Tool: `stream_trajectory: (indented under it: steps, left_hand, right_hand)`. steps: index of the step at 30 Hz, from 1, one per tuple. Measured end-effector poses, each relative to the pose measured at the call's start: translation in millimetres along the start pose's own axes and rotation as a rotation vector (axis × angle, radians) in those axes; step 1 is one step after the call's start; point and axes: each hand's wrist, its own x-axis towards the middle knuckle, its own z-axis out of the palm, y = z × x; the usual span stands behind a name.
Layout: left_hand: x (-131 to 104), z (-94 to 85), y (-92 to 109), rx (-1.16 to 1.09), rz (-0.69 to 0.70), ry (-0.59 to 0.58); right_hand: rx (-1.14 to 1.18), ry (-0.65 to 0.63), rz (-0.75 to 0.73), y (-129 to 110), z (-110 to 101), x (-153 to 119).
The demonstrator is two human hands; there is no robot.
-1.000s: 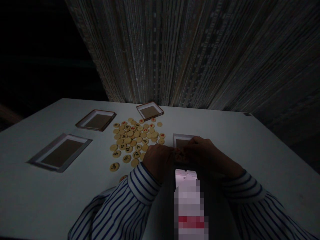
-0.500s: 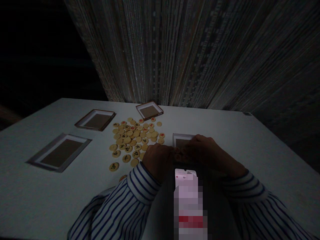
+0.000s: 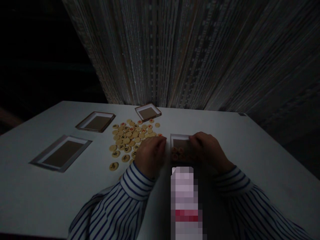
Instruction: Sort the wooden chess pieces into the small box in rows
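Note:
My left hand (image 3: 150,155) is over the right side of a heap of round wooden xiangqi pieces (image 3: 127,141). Its fingers are curled in, and whatever they may hold is hidden. Some pieces bear black characters, some red, and others show plain faces. Just right of that hand is a shallow open box (image 3: 171,141) with several pieces (image 3: 178,150) in its near left part. My right hand (image 3: 211,150) covers the box's right side with its fingers bent down. Dim light hides what its fingertips grip.
Three more shallow boxes lie on the white table (image 3: 62,203): a grey-rimmed box (image 3: 86,144) at left, a brown-edged box (image 3: 96,130) behind it, and another brown-edged box (image 3: 160,112) at the back. A lit phone (image 3: 185,193) is below the hands. A string curtain (image 3: 160,60) hangs behind.
My left hand has moved left, from the near box to the heap, uncovering pieces in that box. My right hand stays at the box, shifted slightly. The view has moved a little.

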Motion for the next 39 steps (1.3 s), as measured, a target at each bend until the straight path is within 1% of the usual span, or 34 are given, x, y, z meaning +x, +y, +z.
stream_trajectory:
  steps: [3,6,9,11,12,14,17,21,24,26,28,29,32,34,36,39]
  left_hand:
    - [6.4,-11.0,4.0,-0.143,-0.118,0.103]
    - [13.1,-23.0,9.0,-0.265,-0.22,0.163]
    - [22.4,-38.4,11.5,-0.359,-0.268,0.203]
    - [31.7,-50.1,9.2,-0.393,-0.284,0.223]
    - [37.2,-55.7,6.2,-0.39,-0.295,0.227]
    - [48.3,-65.4,-3.8,-0.361,-0.285,0.277]
    - [59.0,-73.0,-26.4,-0.344,-0.271,0.259]
    - [54.5,-72.7,-55.2,-0.333,-0.322,0.212]
    - [45.3,-71.1,-67.0,-0.291,-0.336,0.188]
    - [40.8,-71.0,-70.7,-0.259,-0.317,0.153]
    - [37.9,-71.4,-73.4,-0.203,-0.279,0.111]
    - [36.7,-71.5,-74.7,-0.167,-0.254,0.095]
    - [33.2,-70.8,-79.7,-0.071,-0.161,0.049]
    - [30.7,-69.1,-83.1,-0.013,-0.074,0.017]
    - [28.2,-66.4,-85.6,0.049,0.031,-0.015]
    - [25.1,-62.0,-86.6,0.122,0.137,-0.066]
  right_hand:
    - [-0.005,0.034,0.026,-0.4,-1.3,-1.0]
    - [0.003,0.078,0.041,0.3,-2.9,-2.0]
    - [0.03,0.106,0.052,1.3,-4.9,-2.8]
    - [0.046,0.108,0.066,1.9,-5.9,-3.2]
    - [0.051,0.103,0.071,2.2,-6.2,-3.4]
    - [0.057,0.096,0.077,2.8,-6.6,-3.7]
    - [0.084,0.091,0.086,4.0,-7.6,-3.9]
    - [0.158,0.088,0.082,4.5,-10.6,-2.9]
    - [0.235,0.065,0.047,1.0,-13.4,1.1]
    - [0.268,0.013,-0.009,-4.8,-16.0,7.3]
    - [0.234,-0.076,-0.101,-14.3,-20.0,17.0]
    - [0.191,-0.144,-0.167,-20.7,-22.7,22.9]
    - [0.027,-0.396,-0.306,-45.4,-30.6,41.8]
    - [-0.038,-0.508,-0.381,-63.8,-32.5,51.4]
    - [-0.104,-0.602,-0.428,-80.0,-29.6,56.7]
    - [-0.232,-0.671,-0.516,-93.7,-17.9,57.5]
